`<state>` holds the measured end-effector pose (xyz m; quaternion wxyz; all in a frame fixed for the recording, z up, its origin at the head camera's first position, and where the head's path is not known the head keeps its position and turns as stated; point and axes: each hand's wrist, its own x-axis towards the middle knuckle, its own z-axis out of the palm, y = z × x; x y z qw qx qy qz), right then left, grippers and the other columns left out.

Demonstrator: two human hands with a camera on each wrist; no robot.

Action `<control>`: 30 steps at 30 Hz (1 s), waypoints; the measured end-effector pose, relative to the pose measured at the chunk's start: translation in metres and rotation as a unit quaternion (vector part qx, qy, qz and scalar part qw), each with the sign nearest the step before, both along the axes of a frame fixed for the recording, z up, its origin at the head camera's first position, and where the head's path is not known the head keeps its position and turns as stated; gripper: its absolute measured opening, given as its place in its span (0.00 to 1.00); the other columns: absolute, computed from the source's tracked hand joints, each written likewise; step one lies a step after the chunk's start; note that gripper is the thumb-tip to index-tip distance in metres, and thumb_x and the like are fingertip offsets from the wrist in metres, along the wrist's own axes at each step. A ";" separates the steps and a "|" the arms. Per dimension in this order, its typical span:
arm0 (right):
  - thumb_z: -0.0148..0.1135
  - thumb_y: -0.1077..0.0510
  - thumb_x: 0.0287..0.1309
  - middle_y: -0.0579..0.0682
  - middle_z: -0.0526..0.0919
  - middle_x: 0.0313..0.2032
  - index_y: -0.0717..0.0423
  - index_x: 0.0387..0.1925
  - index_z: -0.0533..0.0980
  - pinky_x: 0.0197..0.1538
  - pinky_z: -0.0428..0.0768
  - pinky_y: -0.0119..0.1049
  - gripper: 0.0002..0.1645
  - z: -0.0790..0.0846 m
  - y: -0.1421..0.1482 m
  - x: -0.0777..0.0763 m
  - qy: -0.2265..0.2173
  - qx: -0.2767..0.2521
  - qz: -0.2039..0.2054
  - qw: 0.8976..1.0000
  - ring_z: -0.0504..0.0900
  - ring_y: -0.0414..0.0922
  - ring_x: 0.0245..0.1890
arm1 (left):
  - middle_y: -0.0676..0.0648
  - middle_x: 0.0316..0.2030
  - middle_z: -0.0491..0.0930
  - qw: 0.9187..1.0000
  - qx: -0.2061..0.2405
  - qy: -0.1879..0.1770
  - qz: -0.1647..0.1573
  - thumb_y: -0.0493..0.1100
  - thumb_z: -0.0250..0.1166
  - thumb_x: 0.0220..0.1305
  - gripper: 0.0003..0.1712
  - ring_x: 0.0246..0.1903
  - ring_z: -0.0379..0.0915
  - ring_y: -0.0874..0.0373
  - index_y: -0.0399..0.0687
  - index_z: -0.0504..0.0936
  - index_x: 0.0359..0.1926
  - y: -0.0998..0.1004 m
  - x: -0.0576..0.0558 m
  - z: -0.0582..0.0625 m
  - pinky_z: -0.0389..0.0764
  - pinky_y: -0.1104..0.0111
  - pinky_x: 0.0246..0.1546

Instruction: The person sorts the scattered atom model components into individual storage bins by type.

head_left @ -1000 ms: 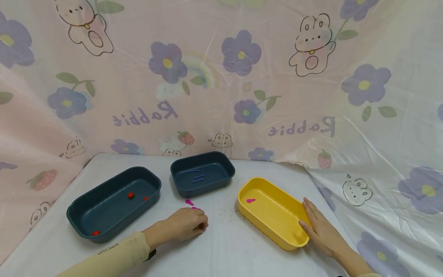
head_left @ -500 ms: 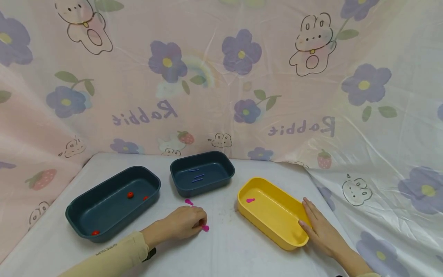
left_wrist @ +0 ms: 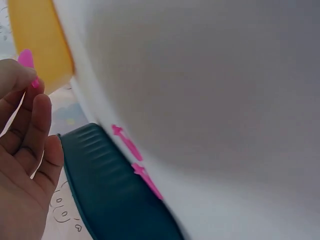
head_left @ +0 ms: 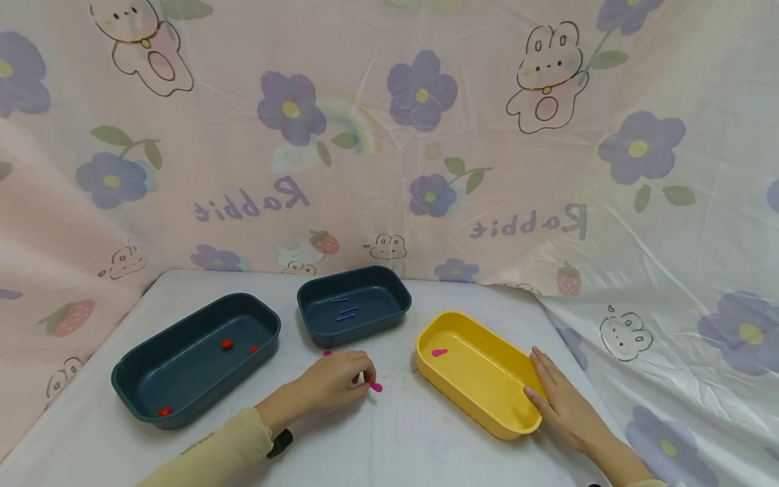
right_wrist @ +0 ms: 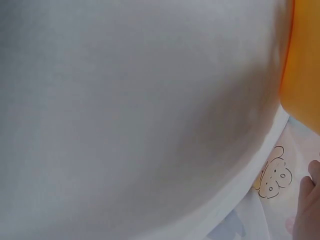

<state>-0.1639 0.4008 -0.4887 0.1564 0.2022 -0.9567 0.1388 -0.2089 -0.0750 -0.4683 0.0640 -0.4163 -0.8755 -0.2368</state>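
Note:
My left hand pinches a small pink plastic piece with a rounded end between thumb and fingertips, a little left of the yellow tray. In the left wrist view this pink piece sticks out past the thumb. Two more pink pieces lie on the cloth beside a dark teal tray; the head view shows just part of one pink piece behind the hand. My right hand rests against the yellow tray's right side, fingers straight. Inside that tray lies one pink piece.
At the left stands a long dark teal tray with small red round pieces. Behind the left hand, a smaller dark tray holds thin blue sticks. A patterned curtain hangs behind the white-covered table.
The left hand has picked up a pink piece, which came into view between its fingers, and has moved right and slightly away with it. The right hand stays at the yellow tray.

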 end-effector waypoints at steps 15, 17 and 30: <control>0.55 0.50 0.77 0.61 0.55 0.80 0.66 0.80 0.54 0.72 0.33 0.16 0.42 0.000 0.000 -0.001 0.004 0.003 0.001 1.000 0.57 0.61 0.78 | 0.59 0.36 0.81 0.999 0.038 -0.015 0.006 0.42 0.73 0.67 0.06 0.36 0.77 0.60 0.56 0.84 0.41 0.048 -0.013 0.026 0.77 0.78 0.36; 0.56 0.50 0.76 0.61 0.56 0.80 0.67 0.79 0.55 0.73 0.33 0.16 0.42 0.000 0.000 -0.001 0.005 0.004 0.001 1.000 0.58 0.63 0.78 | 0.59 0.35 0.80 0.999 0.039 -0.016 0.003 0.42 0.72 0.67 0.05 0.37 0.78 0.59 0.56 0.84 0.42 0.057 -0.015 0.030 0.77 0.78 0.36; 0.57 0.48 0.76 0.64 0.58 0.79 0.68 0.79 0.56 0.72 0.30 0.17 0.43 0.003 -0.001 0.000 0.007 0.029 -0.004 1.000 0.59 0.66 0.76 | 0.59 0.36 0.81 0.996 0.053 -0.070 -0.020 0.40 0.71 0.68 0.05 0.35 0.74 0.63 0.53 0.84 0.43 0.116 -0.036 0.043 0.76 0.80 0.36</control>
